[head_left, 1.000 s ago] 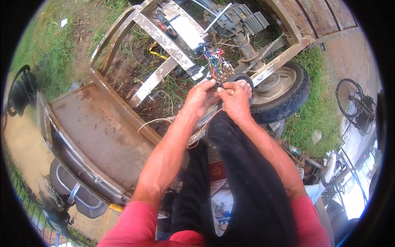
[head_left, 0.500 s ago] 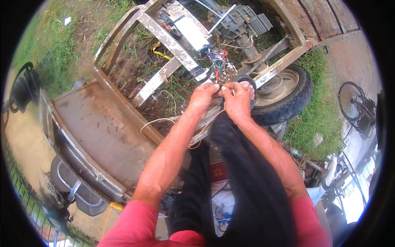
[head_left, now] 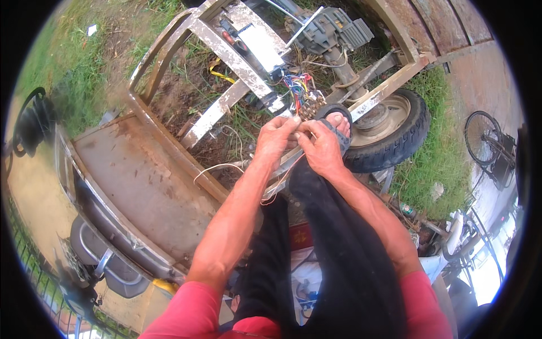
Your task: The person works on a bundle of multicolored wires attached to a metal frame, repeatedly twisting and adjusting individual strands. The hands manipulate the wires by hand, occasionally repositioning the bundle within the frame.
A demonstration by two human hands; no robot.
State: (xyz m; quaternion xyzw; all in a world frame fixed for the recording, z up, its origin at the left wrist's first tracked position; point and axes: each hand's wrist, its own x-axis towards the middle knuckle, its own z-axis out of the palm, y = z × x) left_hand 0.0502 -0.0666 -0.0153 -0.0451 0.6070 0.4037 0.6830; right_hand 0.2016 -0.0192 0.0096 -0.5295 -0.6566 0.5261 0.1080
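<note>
Orange-red plastic insulation covers the thin wire (head_left: 297, 106) that drops from a multicoloured wire bundle (head_left: 300, 85) to my left hand (head_left: 274, 138), just above the centre of my remote view. My left grip appears pinched together on that wire, thumb and forefinger meeting at its lower end. My right hand (head_left: 320, 148) curls just beside it, fingers bent; I cannot tell whether that grip closes on anything.

I judge the wire light, limp and easily kinked, its coat smooth and slightly slippery, its joints fragile. I would hold it by the insulation near its end and pull gently.

Below the hands, a pinkish wire (head_left: 289, 171) hangs in a loose, soft curve. Beyond the fingers, the bundle leads to a flat, shiny silvery box (head_left: 261, 48) beside a steel bar (head_left: 226, 51) with flaking pale paint. To the right are a sandalled foot (head_left: 337, 121) and a chunky black rubber tyre (head_left: 416, 138) with blocky tread. On the left spreads a broad, rust-stained metal panel (head_left: 141, 169), smooth and dull brown-grey.
</note>
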